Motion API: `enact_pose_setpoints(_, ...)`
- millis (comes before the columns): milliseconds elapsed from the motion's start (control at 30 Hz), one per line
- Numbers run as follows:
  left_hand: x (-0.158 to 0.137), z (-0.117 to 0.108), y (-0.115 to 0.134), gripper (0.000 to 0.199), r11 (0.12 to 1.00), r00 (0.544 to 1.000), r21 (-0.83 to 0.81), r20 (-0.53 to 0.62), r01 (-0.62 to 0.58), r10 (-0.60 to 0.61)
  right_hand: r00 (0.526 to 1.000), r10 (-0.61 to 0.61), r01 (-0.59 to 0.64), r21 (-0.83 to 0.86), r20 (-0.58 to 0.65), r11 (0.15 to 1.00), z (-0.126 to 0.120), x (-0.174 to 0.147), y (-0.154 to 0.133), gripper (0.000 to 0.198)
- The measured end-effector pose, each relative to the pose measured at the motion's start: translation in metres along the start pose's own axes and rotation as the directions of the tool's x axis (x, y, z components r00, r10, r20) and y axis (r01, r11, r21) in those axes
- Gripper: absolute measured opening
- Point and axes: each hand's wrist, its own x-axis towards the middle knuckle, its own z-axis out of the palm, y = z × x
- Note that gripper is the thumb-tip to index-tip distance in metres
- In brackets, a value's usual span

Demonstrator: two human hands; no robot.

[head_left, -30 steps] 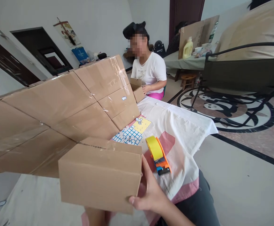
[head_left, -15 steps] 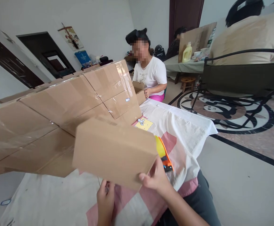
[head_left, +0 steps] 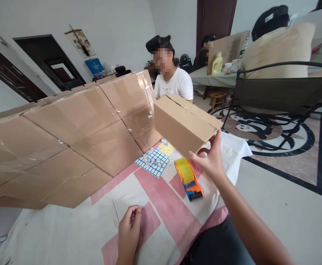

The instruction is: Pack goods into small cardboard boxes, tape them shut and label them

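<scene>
My right hand [head_left: 212, 158] grips a closed cardboard box [head_left: 183, 127] by its near right end, thumb on one side and fingers under the far corner. The box is held up in the air, tilted. Below it on the cloth lies an orange and blue tape dispenser [head_left: 188, 180] with a yellow roll. Nearer me, my left hand [head_left: 130, 222] rests low over the cloth with its fingers curled in; whether anything is inside them is hidden. A sheet of blue-edged labels [head_left: 154, 162] lies beyond it, with a yellow sheet [head_left: 166, 148] partly under the box's edge.
A wall of stacked, taped cartons [head_left: 94, 125] stands along the left of the table. The table has a pink and white cloth [head_left: 155, 202]. Across from me sits a person in a white shirt [head_left: 174, 82]. A folding chair [head_left: 277, 95] with another person stands at the right.
My right hand has carried the box up, forward and to the right, turning it so its taped seam shows. The label sheet and tape dispenser are now uncovered. My left hand stays low, away from the box.
</scene>
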Motion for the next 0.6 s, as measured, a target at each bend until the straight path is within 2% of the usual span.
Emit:
enact_pose_setpoints(67,-0.001,0.000,0.002,0.042,1.000,1.000,0.003,0.011,-0.006,0.006,0.999,0.025,-0.035,-0.233,-0.046,0.972,-0.019,0.017,0.039,0.144)
enact_pose_setpoints(133,-0.001,0.000,0.004,0.040,1.000,0.999,0.005,0.030,-0.023,0.023,0.995,0.084,-0.096,-0.371,-0.048,0.924,-0.035,0.029,0.079,0.140)
enact_pose_setpoints(200,-0.001,0.002,0.006,0.038,0.999,0.998,0.015,0.055,-0.044,0.043,0.990,0.125,-0.144,-0.428,-0.072,0.892,-0.044,0.040,0.112,0.137)
enact_pose_setpoints(267,0.000,0.003,0.008,0.037,0.998,0.995,0.026,0.081,-0.058,0.056,0.989,0.127,-0.148,-0.448,-0.076,0.881,-0.040,0.053,0.133,0.135)
enact_pose_setpoints(333,0.002,0.004,0.011,0.037,0.998,0.993,0.025,0.101,-0.060,0.057,0.991,0.133,-0.131,-0.459,-0.028,0.879,-0.023,0.073,0.144,0.136)
enact_pose_setpoints(400,0.003,0.005,0.013,0.037,0.998,0.991,0.003,0.118,-0.059,0.058,0.977,0.191,-0.121,-0.487,0.096,0.865,0.002,0.095,0.146,0.140)
enact_pose_setpoints(500,0.003,0.004,0.016,0.038,0.998,0.990,-0.033,0.130,-0.050,0.054,0.891,0.368,-0.116,-0.650,0.267,0.751,0.037,0.119,0.140,0.144)
enact_pose_setpoints(533,0.003,0.003,0.016,0.038,0.998,0.990,-0.042,0.134,-0.048,0.053,0.868,0.414,-0.110,-0.706,0.275,0.700,0.045,0.122,0.137,0.141)
enact_pose_setpoints(600,0.003,0.002,0.017,0.039,0.997,0.988,-0.052,0.144,-0.048,0.055,0.865,0.446,-0.114,-0.774,0.231,0.623,0.051,0.120,0.129,0.123)
